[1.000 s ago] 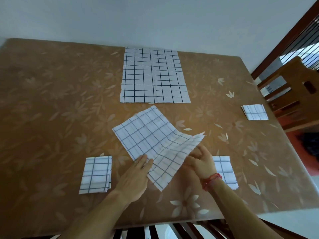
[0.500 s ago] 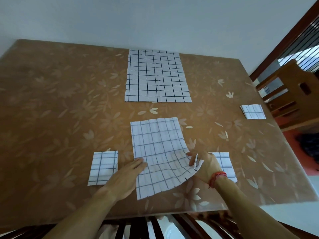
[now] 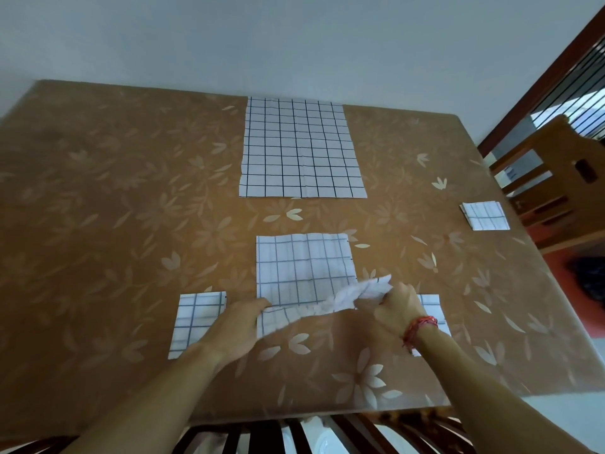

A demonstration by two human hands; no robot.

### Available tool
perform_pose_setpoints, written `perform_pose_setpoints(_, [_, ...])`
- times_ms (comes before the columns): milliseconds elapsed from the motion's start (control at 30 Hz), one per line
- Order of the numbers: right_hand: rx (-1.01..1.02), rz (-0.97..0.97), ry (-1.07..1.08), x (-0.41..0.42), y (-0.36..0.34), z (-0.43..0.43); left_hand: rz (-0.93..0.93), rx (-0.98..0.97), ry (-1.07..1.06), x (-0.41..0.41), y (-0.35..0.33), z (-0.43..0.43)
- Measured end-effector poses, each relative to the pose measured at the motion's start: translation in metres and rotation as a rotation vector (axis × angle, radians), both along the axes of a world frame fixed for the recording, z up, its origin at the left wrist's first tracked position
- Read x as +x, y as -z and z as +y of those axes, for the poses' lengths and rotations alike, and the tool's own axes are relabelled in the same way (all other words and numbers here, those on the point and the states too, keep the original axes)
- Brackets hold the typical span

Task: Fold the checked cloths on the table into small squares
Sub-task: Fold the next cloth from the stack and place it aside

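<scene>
Our left hand pinches the near edge of the white, blue-lined checked cloth; our right hand grips its lifted, crumpled corner.

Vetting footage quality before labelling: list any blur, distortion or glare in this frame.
Head view: the wide-angle lens bows the table edges; motion blur smears the lifted edge of the middle cloth at the right hand; lighting is soft and even, with no hard shadows; the far cloth is sharp.
</scene>
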State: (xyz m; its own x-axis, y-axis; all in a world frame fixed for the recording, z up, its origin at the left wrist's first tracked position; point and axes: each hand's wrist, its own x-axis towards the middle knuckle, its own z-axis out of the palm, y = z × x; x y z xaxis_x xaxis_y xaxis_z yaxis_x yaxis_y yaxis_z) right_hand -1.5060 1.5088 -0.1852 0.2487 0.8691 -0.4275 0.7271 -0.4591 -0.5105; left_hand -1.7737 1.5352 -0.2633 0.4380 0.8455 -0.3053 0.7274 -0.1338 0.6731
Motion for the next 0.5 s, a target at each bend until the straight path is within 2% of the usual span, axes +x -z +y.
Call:
perform_pose_setpoints(133, [0.118,-0.092,0.050,0.017,0.047,0.021,-0.031,0.040,-0.184,0.010,0.007,0.013])
perform_pose_setpoints(500, [0.207,-0.033,0.082,0.011,0.090,0.074,-0.105,0.016,-0.318,0.016,0.034,0.030])
